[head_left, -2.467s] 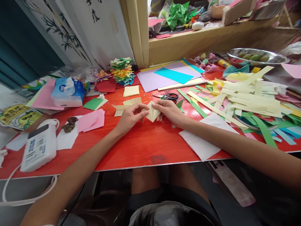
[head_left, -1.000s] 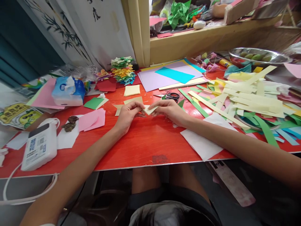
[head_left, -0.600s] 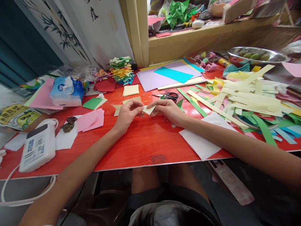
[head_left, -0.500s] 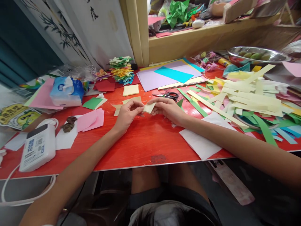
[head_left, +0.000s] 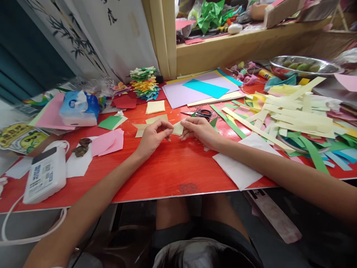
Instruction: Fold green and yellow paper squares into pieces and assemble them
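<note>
Table (head_left: pixel 167 173), glossy red, across the middle of the frame, with a dark scuff near its front edge. At upper left, a teal curtain (head_left: pixel 28 59) and a white hanging (head_left: pixel 128 33) painted with bamboo; at upper right, a cluttered wooden ledge (head_left: pixel 212 52). At right, a heap of paper strips (head_left: pixel 304 119), easily scattered by a careless sweep of the right forearm (head_left: pixel 264 160). Under that forearm, a white sheet (head_left: pixel 237 173), probably quick to drag off the edge. At centre, right hand (head_left: pixel 201 131) and left hand (head_left: pixel 153 137), nearly meeting; just beyond the right, scissors (head_left: pixel 205 113), a possible nick on a blind reach. Between both hands, a small folded cream paper (head_left: pixel 177 129): right grip pinching its upper corner, left grip at the opposite edge, pinching or merely touching impossible to say. Likeliest trouble, by judgement: a crooked crease from mismatched edges, or a tear from opposed pulling.
</note>
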Available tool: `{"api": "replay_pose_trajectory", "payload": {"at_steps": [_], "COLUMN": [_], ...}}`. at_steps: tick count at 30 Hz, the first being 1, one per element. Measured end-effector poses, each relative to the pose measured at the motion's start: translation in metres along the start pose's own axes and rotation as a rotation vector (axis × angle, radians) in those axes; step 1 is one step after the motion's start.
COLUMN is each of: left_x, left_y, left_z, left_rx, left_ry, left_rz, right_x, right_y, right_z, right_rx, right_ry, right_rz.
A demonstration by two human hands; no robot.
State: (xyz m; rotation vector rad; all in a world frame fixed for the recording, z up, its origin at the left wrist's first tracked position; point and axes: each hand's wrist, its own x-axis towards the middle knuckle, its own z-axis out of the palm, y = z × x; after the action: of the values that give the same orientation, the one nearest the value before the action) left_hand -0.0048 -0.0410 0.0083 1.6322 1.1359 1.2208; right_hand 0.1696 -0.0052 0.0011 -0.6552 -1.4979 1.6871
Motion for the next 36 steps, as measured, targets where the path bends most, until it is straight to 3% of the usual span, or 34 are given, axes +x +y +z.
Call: {"api": "replay_pose_trajectory", "payload": {"at_steps": [16, 28, 36], "left_x": [-0.0001, 0.0001, 0.0015], "left_y": [0.001, 0.0008, -0.0003], "left_z": [0.0012, 0.0009, -0.0001], "left_rx": [-0.048, -0.006, -0.107], "left_ry": [-0.012, 0.012, 0.035], "left_rz": [-0.037, -0.047, -0.061], "right_x": [-0.0006, -0.0001, -0.0014], "right_y": [-0.0003, -0.0009, -0.0017], "right_z": [-0.0016, -0.0019, 0.0006], "right_rx": [0.108, -0.065, 0.042], "right_ry": [-0.045, 0.018, 0.002], "right_rz": [-0.014, -0.046, -0.074]}}
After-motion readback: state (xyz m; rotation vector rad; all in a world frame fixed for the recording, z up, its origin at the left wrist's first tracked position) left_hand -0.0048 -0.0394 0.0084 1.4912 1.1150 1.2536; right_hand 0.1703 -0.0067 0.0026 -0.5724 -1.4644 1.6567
